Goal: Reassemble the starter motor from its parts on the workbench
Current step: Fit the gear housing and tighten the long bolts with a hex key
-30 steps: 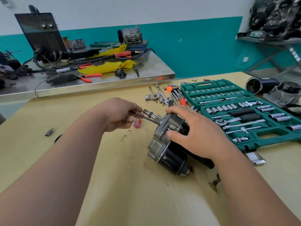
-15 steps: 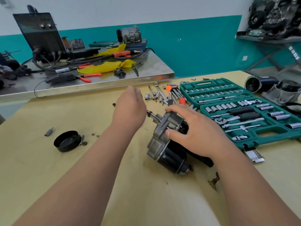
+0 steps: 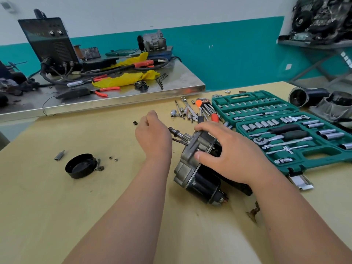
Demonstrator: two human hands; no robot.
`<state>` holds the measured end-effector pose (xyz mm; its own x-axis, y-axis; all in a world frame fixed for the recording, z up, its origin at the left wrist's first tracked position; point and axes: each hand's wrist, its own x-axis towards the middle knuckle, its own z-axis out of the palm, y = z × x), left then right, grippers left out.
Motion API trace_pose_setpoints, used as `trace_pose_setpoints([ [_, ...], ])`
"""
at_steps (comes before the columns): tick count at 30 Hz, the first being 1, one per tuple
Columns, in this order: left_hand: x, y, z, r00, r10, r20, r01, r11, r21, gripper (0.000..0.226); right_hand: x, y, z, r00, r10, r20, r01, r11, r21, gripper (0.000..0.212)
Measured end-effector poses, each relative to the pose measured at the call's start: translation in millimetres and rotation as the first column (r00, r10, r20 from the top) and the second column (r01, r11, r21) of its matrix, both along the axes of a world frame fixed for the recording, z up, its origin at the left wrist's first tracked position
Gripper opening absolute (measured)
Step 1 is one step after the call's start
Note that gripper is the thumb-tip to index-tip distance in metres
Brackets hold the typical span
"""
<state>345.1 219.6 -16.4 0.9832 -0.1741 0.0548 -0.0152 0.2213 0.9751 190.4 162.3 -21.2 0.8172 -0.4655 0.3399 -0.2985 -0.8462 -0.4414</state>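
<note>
Workbench (image 3: pixel 57 216) bears 1 starter motor (image 3: pixel 198 180) gripped by right hand (image 3: pixel 232 157); left hand (image 3: pixel 154 136) state unclear.

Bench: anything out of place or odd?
Yes: a black cap, a bolt and two small nuts lie loose left of the motor, not fitted. Also, sockets lie scattered outside the green case.

A second ago the left hand (image 3: pixel 152 136) sat low at the shaft end of the motor (image 3: pixel 192 168), with the red handle of the screwdriver (image 3: pixel 180 141) showing below it. Now the hand is higher, its back faces up, and only the tool's thin dark shaft shows. The left forearm has swung right, uncovering the black cap (image 3: pixel 81 165), the small nuts (image 3: pixel 112 159) beside it and a small dark piece (image 3: pixel 134 123) farther back.
</note>
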Motion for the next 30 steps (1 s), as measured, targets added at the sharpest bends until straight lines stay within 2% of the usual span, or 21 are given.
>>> trace_pose_setpoints([
  [4, 1.2, -5.9, 4.2, 0.991, 0.010, 0.134, 0.006, 0.992, -0.122, 0.042, 0.0, -1.9, -1.9, 1.000, -0.014, -0.007, 0.014, 1.000, -0.001, 0.050],
  [6, 1.3, -6.1, 4.3, 0.991, -0.010, 0.132, 0.024, 0.994, -0.108, 0.043, 0.0, -4.2, -3.2, 1.000, -0.018, -0.011, 0.018, 1.000, -0.001, 0.044],
  [8, 1.8, -2.2, 4.1, 0.988, -0.056, 0.147, 0.056, 0.998, 0.001, 0.044, 0.0, -5.4, -4.0, 1.000, -0.014, -0.003, 0.014, 1.000, 0.013, 0.037],
  [10, 4.6, 7.3, 9.1, 0.968, -0.180, 0.177, 0.141, 0.967, 0.210, 0.039, -0.2, -6.0, -4.5, 1.000, -0.010, 0.021, 0.009, 1.000, 0.025, 0.035],
  [12, 11.7, 18.5, 15.3, 0.941, -0.308, 0.143, 0.215, 0.867, 0.449, 0.035, -0.1, -6.4, -4.4, 0.999, -0.008, 0.035, 0.007, 1.000, 0.029, 0.037],
  [14, 19.0, 26.3, 19.4, 0.931, -0.363, 0.040, 0.283, 0.785, 0.551, 0.039, -0.1, -6.7, -4.7, 0.999, -0.005, 0.039, 0.004, 1.000, 0.028, 0.038],
  [16, 22.1, 28.8, 20.6, 0.935, -0.340, -0.105, 0.348, 0.816, 0.462, 0.037, 0.1, -7.3, -5.6, 0.999, -0.003, 0.042, 0.002, 1.000, 0.015, 0.037],
  [18, 18.3, 30.1, 18.7, 0.924, -0.302, -0.232, 0.354, 0.907, 0.229, 0.029, 0.5, -7.4, -6.3, 0.999, -0.005, 0.041, 0.004, 1.000, 0.011, 0.037],
  [20, 12.1, 31.7, 14.3, 0.910, -0.305, -0.283, 0.326, 0.945, 0.030, 0.023, 1.0, -7.5, -6.2, 0.999, -0.007, 0.038, 0.007, 1.000, 0.015, 0.038],
  [22, 6.4, 34.0, 9.0, 0.893, -0.332, -0.303, 0.309, 0.943, -0.123, 0.022, 1.6, -7.0, -6.3, 0.999, -0.009, 0.037, 0.008, 1.000, 0.021, 0.039],
  [24, 3.4, 33.9, 7.5, 0.888, -0.335, -0.314, 0.288, 0.939, -0.189, 0.023, 1.8, -7.2, -6.6, 0.999, -0.012, 0.036, 0.011, 1.000, 0.026, 0.039],
  [27, 4.1, 32.4, 6.6, 0.903, -0.317, -0.291, 0.265, 0.942, -0.203, 0.026, 1.8, -7.5, -6.6, 0.999, -0.017, 0.039, 0.016, 0.999, 0.031, 0.039],
  [30, 6.9, 34.3, 1.8, 0.884, -0.382, -0.269, 0.296, 0.904, -0.310, 0.029, 2.1, -7.5, -6.2, 0.999, -0.019, 0.045, 0.018, 1.000, 0.025, 0.039],
])
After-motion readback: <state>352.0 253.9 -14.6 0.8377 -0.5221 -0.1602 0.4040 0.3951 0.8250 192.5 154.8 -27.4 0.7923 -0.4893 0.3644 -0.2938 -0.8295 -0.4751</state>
